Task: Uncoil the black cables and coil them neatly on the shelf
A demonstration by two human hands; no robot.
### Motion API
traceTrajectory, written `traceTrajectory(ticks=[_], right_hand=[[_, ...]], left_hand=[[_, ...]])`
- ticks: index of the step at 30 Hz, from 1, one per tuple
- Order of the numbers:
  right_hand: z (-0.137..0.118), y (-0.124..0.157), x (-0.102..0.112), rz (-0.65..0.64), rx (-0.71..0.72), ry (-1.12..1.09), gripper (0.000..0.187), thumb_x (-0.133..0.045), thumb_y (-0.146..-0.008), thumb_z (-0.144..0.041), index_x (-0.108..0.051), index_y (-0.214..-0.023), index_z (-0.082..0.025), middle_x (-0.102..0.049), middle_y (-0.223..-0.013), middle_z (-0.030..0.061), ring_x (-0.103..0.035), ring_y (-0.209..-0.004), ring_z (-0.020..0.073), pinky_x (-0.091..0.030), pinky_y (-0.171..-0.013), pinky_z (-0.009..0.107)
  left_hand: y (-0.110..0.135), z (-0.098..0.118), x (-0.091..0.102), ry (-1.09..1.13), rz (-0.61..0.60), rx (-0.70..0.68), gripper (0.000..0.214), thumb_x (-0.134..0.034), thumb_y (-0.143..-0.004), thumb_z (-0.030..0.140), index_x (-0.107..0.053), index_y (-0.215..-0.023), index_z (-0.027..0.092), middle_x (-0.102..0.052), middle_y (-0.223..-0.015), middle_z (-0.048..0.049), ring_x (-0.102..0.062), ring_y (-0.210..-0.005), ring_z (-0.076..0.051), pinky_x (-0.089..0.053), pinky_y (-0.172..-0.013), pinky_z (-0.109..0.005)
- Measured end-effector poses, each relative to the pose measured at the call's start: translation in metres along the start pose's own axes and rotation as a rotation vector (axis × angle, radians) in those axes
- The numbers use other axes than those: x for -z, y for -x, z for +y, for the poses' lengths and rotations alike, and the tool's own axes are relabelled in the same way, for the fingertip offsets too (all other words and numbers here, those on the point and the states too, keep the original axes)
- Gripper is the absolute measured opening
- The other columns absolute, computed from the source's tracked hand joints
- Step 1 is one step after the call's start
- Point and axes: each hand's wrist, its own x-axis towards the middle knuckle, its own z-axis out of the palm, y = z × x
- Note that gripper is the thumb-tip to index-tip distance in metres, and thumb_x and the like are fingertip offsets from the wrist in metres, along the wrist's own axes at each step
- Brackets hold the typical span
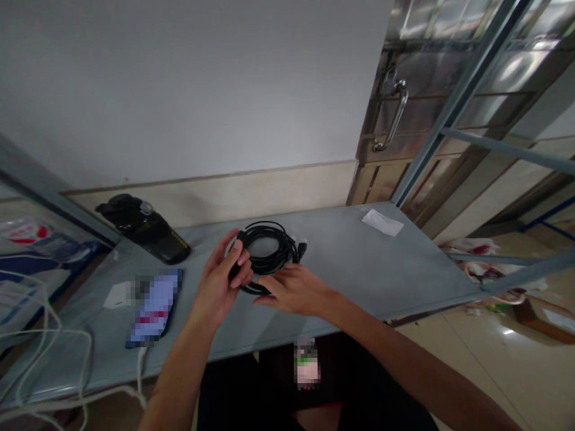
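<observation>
A coil of black cable (267, 251) with a small connector end (302, 246) at its right side is raised slightly above the grey metal tabletop (341, 269). My left hand (219, 281) is shut around the left side of the coil, with the fingers curled over it. My right hand (291, 290) comes in from the right and grips the coil's lower loop between thumb and fingers. The part of the cable inside my left hand is hidden.
A black handheld object (144, 230) lies at the table's back left, beside a phone with a blurred screen (155, 308). Slips of white paper (381, 222) lie on the table. White cords (45, 341) hang at the left. A metal door handle (393, 117) is at the upper right.
</observation>
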Motion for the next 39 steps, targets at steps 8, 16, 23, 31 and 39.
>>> traceTrajectory(ticks=[8, 16, 23, 31, 39], right_hand=[[0.102, -0.047, -0.034, -0.078, -0.018, 0.173, 0.033, -0.072, -0.112, -0.052, -0.073, -0.11, -0.019, -0.079, -0.107, 0.0104, -0.069, -0.106, 0.0275, -0.049, -0.101, 0.042], [0.112, -0.028, -0.061, 0.013, -0.065, -0.005, 0.068, -0.072, -0.096, -0.086, -0.075, -0.102, -0.018, -0.078, -0.097, 0.0078, -0.07, -0.096, 0.0269, -0.048, -0.097, 0.041], [0.109, -0.024, -0.058, -0.002, -0.077, -0.029, 0.07, -0.079, -0.089, -0.086, -0.08, -0.106, -0.018, -0.074, -0.109, 0.0114, -0.064, -0.108, 0.03, -0.051, -0.101, 0.045], [0.107, -0.022, -0.055, -0.052, -0.071, -0.066, 0.071, -0.084, -0.086, -0.086, -0.081, -0.114, -0.02, -0.077, -0.117, 0.0118, -0.066, -0.119, 0.0325, -0.044, -0.118, 0.052], [0.092, -0.025, -0.056, -0.115, -0.054, -0.019, 0.061, -0.084, -0.097, -0.073, -0.076, -0.122, -0.018, -0.082, -0.113, 0.0129, -0.072, -0.109, 0.0309, -0.046, -0.108, 0.046]], left_hand=[[-0.118, -0.034, 0.041, -0.454, 0.136, -0.325, 0.031, -0.084, -0.094, 0.048, -0.068, -0.096, 0.021, -0.061, -0.072, 0.0026, -0.051, -0.058, -0.012, -0.043, -0.061, -0.029], [-0.128, -0.059, 0.071, -0.933, 0.273, -0.419, 0.045, -0.076, -0.094, 0.05, -0.081, -0.128, 0.022, -0.076, -0.084, -0.0014, -0.073, -0.084, -0.025, -0.057, -0.087, -0.037], [-0.13, -0.078, 0.084, -0.912, 0.37, -0.373, 0.053, -0.08, -0.086, 0.042, -0.08, -0.135, 0.021, -0.078, -0.091, -0.0028, -0.074, -0.089, -0.027, -0.06, -0.095, -0.043], [-0.131, -0.084, 0.086, -0.814, 0.414, -0.416, 0.045, -0.087, -0.073, 0.016, -0.084, -0.117, 0.025, -0.073, -0.092, -0.0014, -0.069, -0.085, -0.024, -0.059, -0.091, -0.039], [-0.131, -0.089, 0.091, -0.769, 0.414, -0.396, 0.046, -0.081, -0.078, 0.016, -0.077, -0.124, 0.024, -0.079, -0.126, -0.0106, -0.078, -0.115, -0.03, -0.063, -0.1, -0.044]])
